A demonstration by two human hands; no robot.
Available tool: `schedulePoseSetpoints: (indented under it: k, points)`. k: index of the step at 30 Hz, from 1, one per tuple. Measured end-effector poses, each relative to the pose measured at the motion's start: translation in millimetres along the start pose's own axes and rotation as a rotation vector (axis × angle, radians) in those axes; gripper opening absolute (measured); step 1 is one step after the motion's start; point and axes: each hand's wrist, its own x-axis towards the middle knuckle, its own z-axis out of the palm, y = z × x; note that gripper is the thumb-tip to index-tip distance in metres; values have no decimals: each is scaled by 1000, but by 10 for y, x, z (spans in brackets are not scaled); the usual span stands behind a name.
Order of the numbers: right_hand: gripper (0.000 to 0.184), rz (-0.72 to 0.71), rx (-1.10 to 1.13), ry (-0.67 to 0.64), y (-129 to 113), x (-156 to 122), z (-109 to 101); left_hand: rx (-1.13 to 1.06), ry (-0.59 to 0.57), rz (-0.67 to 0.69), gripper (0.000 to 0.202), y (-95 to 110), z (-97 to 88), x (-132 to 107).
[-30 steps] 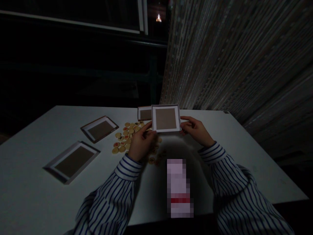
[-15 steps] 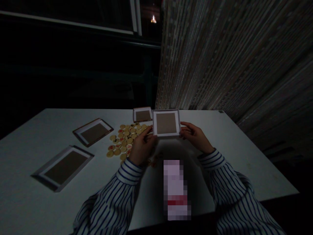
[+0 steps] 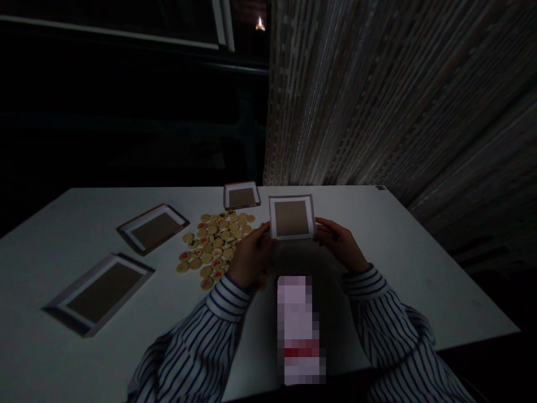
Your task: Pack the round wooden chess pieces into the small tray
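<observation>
Both hands hold a shallow cardboard box half (image 3: 291, 217), its open side with a white border and brown-grey bottom turned toward me. My left hand (image 3: 250, 256) grips its lower left edge; my right hand (image 3: 340, 244) has its fingers closed at the right edge. The box half is over the far middle of the white table, and I cannot tell whether it touches the tabletop. Round wooden Chinese chess pieces (image 3: 213, 242), some with red or black characters, lie in a loose heap left of my left hand, which hides part of them.
Two similar box halves lie at the left, one nearer (image 3: 104, 292) and one farther (image 3: 153, 228); a third box half (image 3: 242, 197) lies by the back edge. A blurred-out pale and red item (image 3: 297, 327) is in front of me. A string curtain (image 3: 361, 95) hangs behind the white table (image 3: 423, 274).
The held box half has shifted slightly right and lower in view, with both hands still on it. Objects at the left slide a little leftward in view as the camera turns.
</observation>
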Motion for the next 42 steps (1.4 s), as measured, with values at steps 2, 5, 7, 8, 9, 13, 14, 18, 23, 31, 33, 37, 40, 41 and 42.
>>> schedulePoseSetpoints:
  k: [2,5,7,8,9,13,14,18,23,31,33,37,40,41,42]
  points:
    - [44,14,-23,5,39,-4,-10,56,11,24,48,-30,21,20]
    - [48,11,-68,-18,107,-2,-26,157,28,59,46,-60,55,38]
    - [50,-2,-108,-29,155,6,-39,213,31,65,44,-71,81,39]
    - [50,-8,-131,-30,178,10,-47,237,28,64,44,-74,94,36]
    - [50,-14,-153,-31,197,15,-55,260,22,63,44,-76,106,32]
    - [49,-17,-201,-37,241,23,-88,348,-7,73,42,-69,148,23]
    - [49,-15,-209,-37,245,23,-96,370,-12,76,42,-66,156,23]
    - [51,-3,-277,-40,256,18,-120,426,-51,58,42,-56,185,31]
    - [50,15,-357,-73,295,4,-160,465,-133,38,42,-27,203,33]
    - [46,13,-471,-105,304,-21,-182,462,-242,22,39,68,203,50]
    - [46,31,-490,-115,298,-25,-177,464,-246,12,39,72,202,50]
    - [45,58,-534,-128,313,-27,-180,509,-240,-14,38,70,207,50]
    - [43,36,-558,-135,327,-27,-188,547,-266,-29,36,91,217,57]
    - [43,32,-558,-140,327,-27,-191,557,-277,-31,36,99,222,61]
    - [43,32,-556,-143,323,-28,-194,565,-285,-31,35,105,227,64]
